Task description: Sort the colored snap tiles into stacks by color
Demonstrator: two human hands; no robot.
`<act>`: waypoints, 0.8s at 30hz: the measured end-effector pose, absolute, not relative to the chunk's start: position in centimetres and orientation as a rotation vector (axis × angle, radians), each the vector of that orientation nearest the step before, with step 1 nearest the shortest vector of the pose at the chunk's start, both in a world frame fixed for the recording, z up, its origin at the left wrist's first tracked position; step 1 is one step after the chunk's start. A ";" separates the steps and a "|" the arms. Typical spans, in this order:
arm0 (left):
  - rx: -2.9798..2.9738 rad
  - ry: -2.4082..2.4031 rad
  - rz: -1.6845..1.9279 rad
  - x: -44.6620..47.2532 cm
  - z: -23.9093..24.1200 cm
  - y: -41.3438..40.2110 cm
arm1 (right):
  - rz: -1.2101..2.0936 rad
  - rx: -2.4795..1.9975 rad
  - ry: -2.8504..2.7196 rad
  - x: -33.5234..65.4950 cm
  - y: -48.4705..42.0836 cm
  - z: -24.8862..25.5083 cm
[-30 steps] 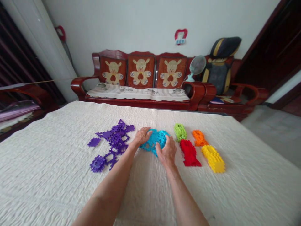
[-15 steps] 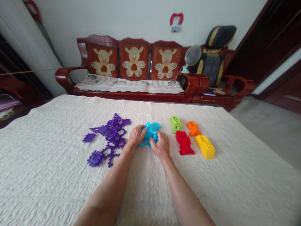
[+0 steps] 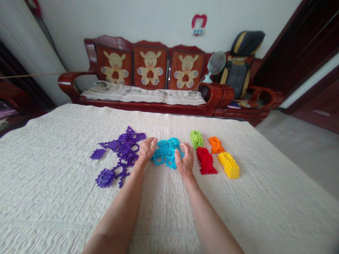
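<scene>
A loose pile of light blue toothed interlocking plastic pieces (image 3: 166, 151) lies on the covered table in front of me. My left hand (image 3: 147, 149) is at the pile's left edge, its fingers apart and nothing visible in its grasp. On the other side, my right hand (image 3: 185, 158) has thumb and fingers spread around the pile's right edge, where a blue piece shows between them. Whether the fingertips press on it is hard to see. To the left spreads a heap of purple toothed pieces (image 3: 127, 148), close to my left hand.
Right of my hands are stacked pieces: green (image 3: 196, 139), orange (image 3: 216, 145), red (image 3: 205, 161) and yellow (image 3: 229, 165). A separate purple piece (image 3: 97, 154) lies far left. The quilted cream cover (image 3: 164, 211) spans the table. Behind stands a wooden sofa (image 3: 143, 106) with a fan (image 3: 216, 63).
My hands have moved apart, the left one leftward and the right slightly rightward. The blue pieces are more spread out and less covered. The view has shifted slightly.
</scene>
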State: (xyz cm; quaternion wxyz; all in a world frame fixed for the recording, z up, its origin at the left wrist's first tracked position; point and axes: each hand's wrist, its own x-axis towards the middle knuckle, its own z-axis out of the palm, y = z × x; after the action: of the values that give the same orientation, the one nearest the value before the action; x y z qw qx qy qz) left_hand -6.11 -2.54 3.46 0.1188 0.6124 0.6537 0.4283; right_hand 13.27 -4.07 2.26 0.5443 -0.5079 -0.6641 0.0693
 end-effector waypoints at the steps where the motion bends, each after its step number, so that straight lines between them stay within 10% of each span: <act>1: 1.771 1.969 1.185 -6.2 3.5 -2.5 | 0.164 -1.206 -1.609 13.3 -3.4 2.3; 24: 1.719 1.508 1.176 -4.3 3.6 -2.0 | 0.486 -1.215 -1.904 15.4 0.0 3.0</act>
State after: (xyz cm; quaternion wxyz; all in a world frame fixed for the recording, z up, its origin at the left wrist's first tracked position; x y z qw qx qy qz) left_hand -4.34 -2.03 3.64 0.2814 0.6415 0.5628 0.4389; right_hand 15.40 0.03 2.98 0.4036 -0.4811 -0.7541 0.1926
